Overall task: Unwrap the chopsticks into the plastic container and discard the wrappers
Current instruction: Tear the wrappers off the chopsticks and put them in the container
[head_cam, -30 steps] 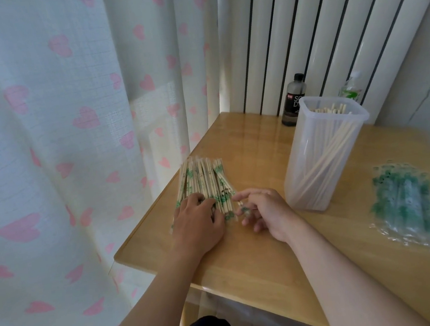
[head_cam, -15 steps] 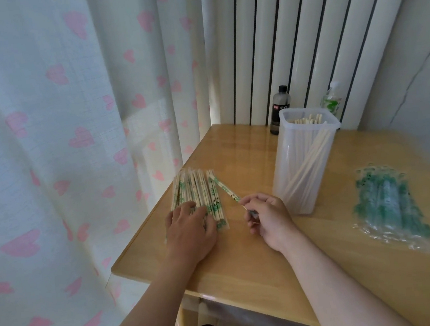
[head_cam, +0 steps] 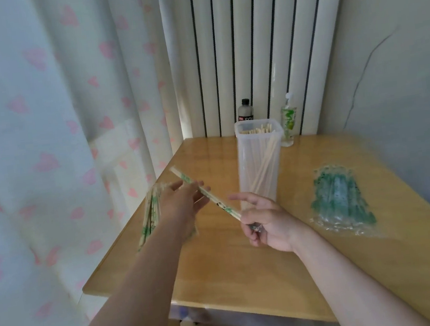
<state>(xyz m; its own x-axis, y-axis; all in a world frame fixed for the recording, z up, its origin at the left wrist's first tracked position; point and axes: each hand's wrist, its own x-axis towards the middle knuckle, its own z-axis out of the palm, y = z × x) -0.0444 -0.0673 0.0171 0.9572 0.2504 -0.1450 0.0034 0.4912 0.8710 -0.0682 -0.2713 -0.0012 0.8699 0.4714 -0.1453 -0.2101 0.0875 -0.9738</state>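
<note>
Bottle (head_cam: 244, 110) behind plastic container (head_cam: 246, 164), wrappers (head_cam: 340, 199) right, wrapped chopstick (head_cam: 212, 198) raised

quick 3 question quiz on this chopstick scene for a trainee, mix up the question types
1. True or false: the plastic container already holds bare chopsticks.
2. Pick one: the heap of wrappers lies a) inside the container, b) on the table to the right of the container, c) on the table to the left of the container.
3. Short answer: which hand pinches the near end of the wrapped pair held above the table?

Key
1. True
2. b
3. The right hand
</note>
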